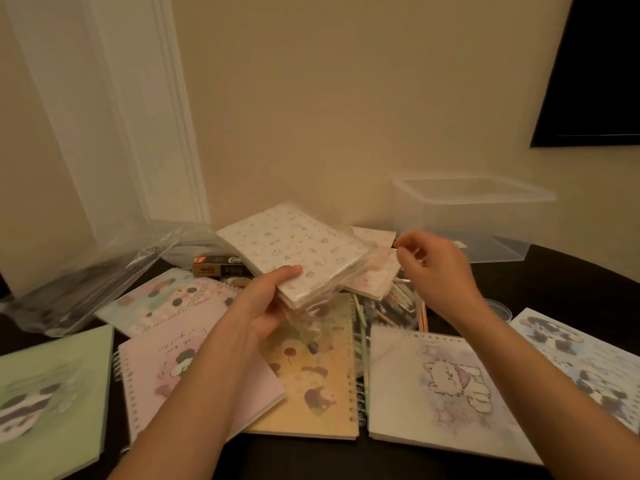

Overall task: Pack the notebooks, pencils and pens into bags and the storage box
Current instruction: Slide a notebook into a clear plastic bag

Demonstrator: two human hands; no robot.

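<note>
My left hand (268,303) grips a small white patterned notebook (294,249) wrapped in a clear bag, lifted above the table. To its right, my right hand (433,268) hovers with curled fingers and pinches the bag's edge near a small dark tab. Several spiral notebooks lie flat on the dark table: a pink one (166,362), a yellow one (322,372), a white cat one (446,386), a green one (48,393). A pile of pens and pencils (391,303) lies under my hands. The clear storage box (474,220) stands at the back right.
A crumpled clear plastic bag (86,285) lies at the left by the wall. A black pencil carton (221,266) sits behind the notebooks. Another small notebook (377,271) lies under the held one. A blue notebook (585,358) rests at the right edge.
</note>
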